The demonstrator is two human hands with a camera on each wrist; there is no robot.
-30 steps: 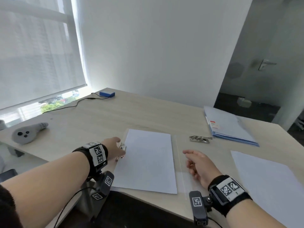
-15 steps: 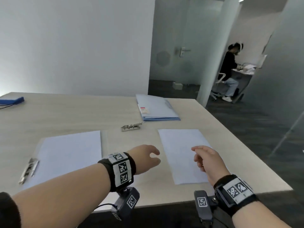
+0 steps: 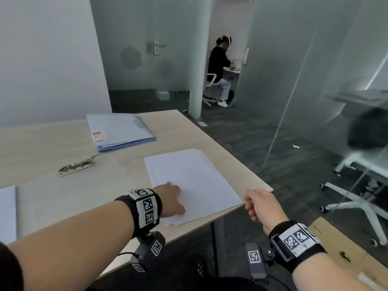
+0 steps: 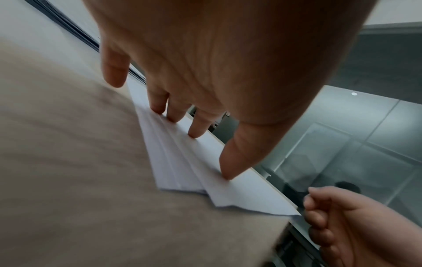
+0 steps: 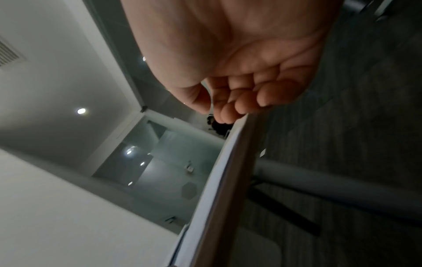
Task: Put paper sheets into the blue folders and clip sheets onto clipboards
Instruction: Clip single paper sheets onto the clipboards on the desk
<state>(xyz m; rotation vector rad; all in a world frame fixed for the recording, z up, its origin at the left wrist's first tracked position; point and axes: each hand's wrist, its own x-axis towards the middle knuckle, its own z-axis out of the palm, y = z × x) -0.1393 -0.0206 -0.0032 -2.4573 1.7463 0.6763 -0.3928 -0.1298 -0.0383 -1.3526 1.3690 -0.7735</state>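
My left hand (image 3: pixel 171 198) lies flat on the near left corner of the loose paper sheets (image 3: pixel 195 181), fingers (image 4: pixel 196 130) straight and pressing; in the left wrist view the corners are fanned into steps under my fingertips. Nothing is clasped there. My right hand (image 3: pixel 260 203) hangs just off the stack's near right corner, past the table (image 3: pixel 218 141) edge, fingers loosely curled and holding nothing.

The stack's long axis runs away from me along that edge, and its near right corner juts slightly over it. So I judge my right grip is the nearer one to pinch a sheet while my left pins the rest. The blue folders (image 3: pixel 119 131) lie beyond the stack's far left corner, and the clipboard clip (image 3: pixel 77 164) is to its left.
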